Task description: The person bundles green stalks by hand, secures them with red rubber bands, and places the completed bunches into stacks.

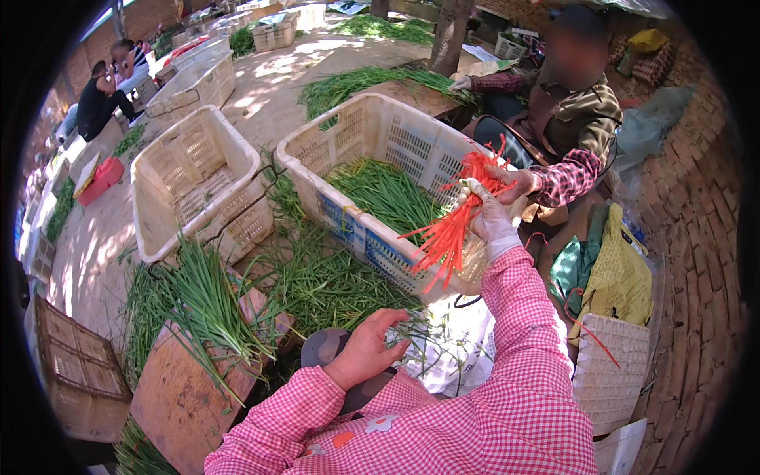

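My right hand point(488, 212), in a whitish glove, grips a bundle of red ribbon-like strips point(445, 239) over the right end of a large white plastic crate point(340, 207). A co-worker's hand point(514, 182) touches the upper end of the same bundle. Long green stalks point(388, 190), which look like garlic chives, lie inside the crate. My left hand point(366, 347) is bare and holds nothing, its fingers loosely bent and apart above my lap. Loose green trimmings point(332, 273) are heaped between that hand and the crate.
Left stands another white crate point(198, 162) with a few scraps inside. A wooden board point(186, 396) bears a pile of green stalks point(214, 305). The co-worker point(582, 119) sits at the right beside a tree trunk point(453, 39). A white plastic grid tray point(608, 372) and yellow sack point(625, 273) lie right.
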{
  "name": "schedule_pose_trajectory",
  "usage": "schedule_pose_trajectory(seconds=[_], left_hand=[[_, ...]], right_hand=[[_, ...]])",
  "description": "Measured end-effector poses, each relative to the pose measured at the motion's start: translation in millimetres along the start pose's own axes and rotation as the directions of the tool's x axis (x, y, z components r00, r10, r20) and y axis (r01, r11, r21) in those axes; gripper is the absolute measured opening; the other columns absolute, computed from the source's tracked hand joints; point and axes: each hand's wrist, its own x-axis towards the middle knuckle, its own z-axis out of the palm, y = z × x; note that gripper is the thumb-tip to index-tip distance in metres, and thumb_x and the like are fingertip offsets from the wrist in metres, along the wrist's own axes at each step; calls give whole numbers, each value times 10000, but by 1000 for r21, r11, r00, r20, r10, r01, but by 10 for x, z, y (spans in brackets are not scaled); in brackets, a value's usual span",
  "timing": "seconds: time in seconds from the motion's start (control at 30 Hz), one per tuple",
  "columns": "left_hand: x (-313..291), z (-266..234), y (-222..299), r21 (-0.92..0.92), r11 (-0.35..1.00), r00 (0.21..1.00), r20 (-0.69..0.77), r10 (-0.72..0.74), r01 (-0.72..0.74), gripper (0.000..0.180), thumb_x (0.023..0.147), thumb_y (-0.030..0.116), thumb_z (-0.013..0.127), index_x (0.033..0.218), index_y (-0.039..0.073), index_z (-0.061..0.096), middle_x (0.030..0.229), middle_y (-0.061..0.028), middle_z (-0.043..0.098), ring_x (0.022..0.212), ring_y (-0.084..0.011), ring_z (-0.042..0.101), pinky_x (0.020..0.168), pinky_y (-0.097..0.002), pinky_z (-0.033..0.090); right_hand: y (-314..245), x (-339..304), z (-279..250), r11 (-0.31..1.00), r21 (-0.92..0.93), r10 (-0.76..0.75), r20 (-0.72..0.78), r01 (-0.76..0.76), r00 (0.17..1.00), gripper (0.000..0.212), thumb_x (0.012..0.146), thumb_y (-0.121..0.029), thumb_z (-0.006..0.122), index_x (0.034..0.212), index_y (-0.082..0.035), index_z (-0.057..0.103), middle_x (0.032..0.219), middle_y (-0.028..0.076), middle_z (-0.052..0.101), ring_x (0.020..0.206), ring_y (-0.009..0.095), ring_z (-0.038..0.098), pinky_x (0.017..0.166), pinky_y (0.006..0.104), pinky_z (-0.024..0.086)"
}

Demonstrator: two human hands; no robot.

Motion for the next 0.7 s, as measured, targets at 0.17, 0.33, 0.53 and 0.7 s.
schedule_pose_trajectory(seconds=[0.17, 0.33, 0.53, 0.7], left_hand=[[1, 14, -27, 13, 1000, 1000, -6, 6, -6, 401, 729, 69, 671, 1102, 18, 531, 1058, -122, 548, 971, -239, 551, 885, -324, 439], [1, 16, -24, 5, 1000, 1000, 2, -2, 2, 405, 728, 65, 672, 1105, 20, 530, 1062, -123, 548, 972, -239, 553, 883, -322, 441], [12, 11, -17, -13, 999, 999, 22, -31, 31, 401, 739, 62, 668, 1113, 17, 528, 1068, -122, 541, 974, -231, 552, 883, -315, 442], [14, 19, 2, -19, 999, 999, 25, -30, 31, 410, 738, 59, 669, 1120, 19, 526, 1072, -118, 538, 975, -228, 551, 882, -314, 443]], right_hand=[[18, -23, 87, 991, 53, -117, -126, 124, 985, 100, 846, -103, 618, 918, -65, 560, 755, 9, 575, 673, 147, 561, 628, 310, 501], [-1, 21, -25, 989, 78, -102, -249, 125, 963, 104, 851, -90, 607, 937, -48, 567, 779, 17, 577, 676, 149, 558, 641, 314, 499], [16, -18, -95, 984, 110, -104, -282, 140, 954, 131, 853, -81, 599, 968, -27, 567, 824, 37, 580, 684, 149, 550, 640, 304, 491], [-5, -23, -119, 978, 98, -155, -242, 183, 958, 167, 844, -65, 608, 1000, -31, 558, 832, 42, 578, 700, 150, 549, 631, 290, 486]])
